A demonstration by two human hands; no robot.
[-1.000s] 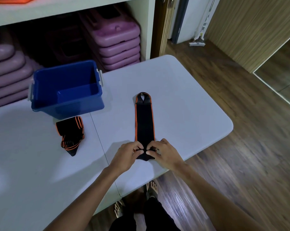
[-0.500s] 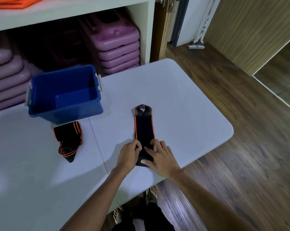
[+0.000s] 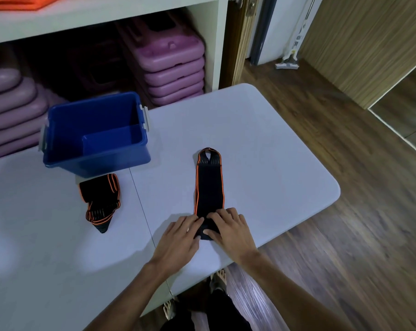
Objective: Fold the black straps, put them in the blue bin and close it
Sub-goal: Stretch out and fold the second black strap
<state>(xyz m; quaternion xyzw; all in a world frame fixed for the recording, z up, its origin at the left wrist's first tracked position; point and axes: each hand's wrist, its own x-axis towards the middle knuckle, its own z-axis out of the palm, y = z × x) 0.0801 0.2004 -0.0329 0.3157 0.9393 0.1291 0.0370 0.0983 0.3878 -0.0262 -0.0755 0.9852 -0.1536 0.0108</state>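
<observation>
On the white table (image 3: 262,139), near edge, left hand (image 3: 178,240) and right hand (image 3: 231,232) press flat on a barely folded long orange-edged black strap (image 3: 209,187); a bundled black strap (image 3: 99,201) waits by the empty-looking blue plastic bin (image 3: 94,161), so most's left.

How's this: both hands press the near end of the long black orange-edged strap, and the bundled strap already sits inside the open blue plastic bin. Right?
No. In the head view the bundled black orange-edged strap lies on the white table in front of the blue plastic bin, not inside. Left hand and right hand do press the near end of the long strap.
</observation>
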